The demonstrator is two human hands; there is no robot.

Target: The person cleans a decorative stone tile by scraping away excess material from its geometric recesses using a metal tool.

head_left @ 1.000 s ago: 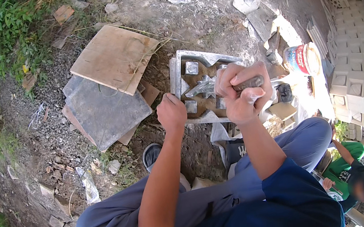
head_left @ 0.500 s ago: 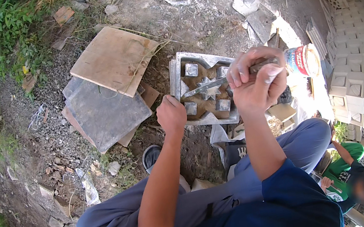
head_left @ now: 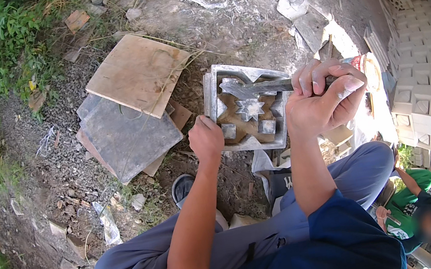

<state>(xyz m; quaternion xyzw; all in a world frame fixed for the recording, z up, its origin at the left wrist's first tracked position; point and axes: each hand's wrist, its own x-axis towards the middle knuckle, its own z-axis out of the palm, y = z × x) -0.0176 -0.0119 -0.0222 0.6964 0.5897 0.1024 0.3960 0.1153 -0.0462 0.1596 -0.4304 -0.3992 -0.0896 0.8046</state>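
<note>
A square grey metal mould (head_left: 284,137) lies on the ground in front of me. Raised square blocks and a central star (head_left: 250,109) stand inside it, with brown sandy material between them. My left hand (head_left: 206,139) is closed at the mould's left rim and appears to grip it. Fingers wrapped round its handle, my right hand (head_left: 328,94) holds a narrow trowel (head_left: 253,89) above the mould. Its flat blade points left over the upper part of the mould. The hand hides most of the handle and part of the mould's right side.
Left of the mould lie a tan board (head_left: 139,73) and a dark grey board (head_left: 129,132), partly stacked. A paint bucket (head_left: 371,71) stands at the right, partly behind my hand. Pale blocks (head_left: 426,99) are stacked farther right. A person in green trousers (head_left: 420,180) sits at lower right.
My right hand has moved right and slightly down, turning the trowel so its broad blade shows over the mould's upper part. My left hand stays at the rim.
</note>
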